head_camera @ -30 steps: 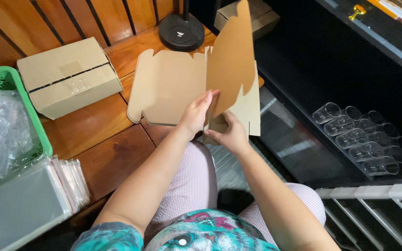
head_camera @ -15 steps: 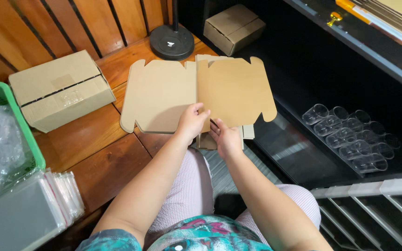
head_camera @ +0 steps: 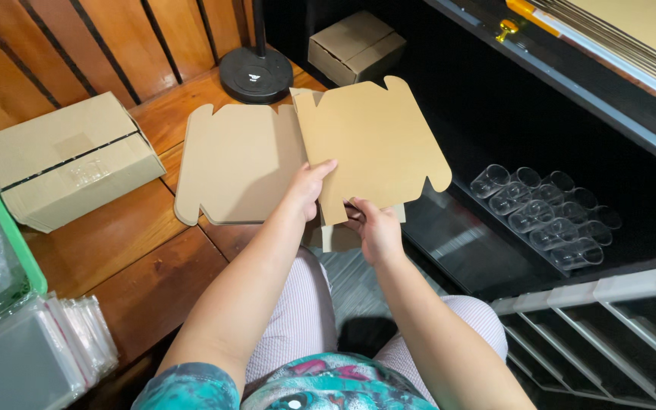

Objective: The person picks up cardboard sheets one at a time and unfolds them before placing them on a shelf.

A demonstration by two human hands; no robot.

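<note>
I hold a flat, die-cut brown cardboard box blank [head_camera: 373, 144] in front of me, its right panel angled slightly up and its left panel [head_camera: 237, 167] lying flatter over the wooden floor. My left hand [head_camera: 309, 188] grips the blank at the middle fold, thumb on top. My right hand [head_camera: 373, 228] pinches the lower edge of the right panel from beneath. My knees in striped trousers show below the hands.
A taped cardboard box [head_camera: 66, 163] lies at the left; a smaller box [head_camera: 354, 45] and a black round stand base [head_camera: 256, 74] sit behind. A green basket [head_camera: 9, 235] with plastic bags is at far left. Several clear plastic cups [head_camera: 544, 212] lie on a black shelf at right.
The blank's right panel was standing upright a second ago; it has been folded down and opened nearly flat. Both hands stayed at its lower middle edge.
</note>
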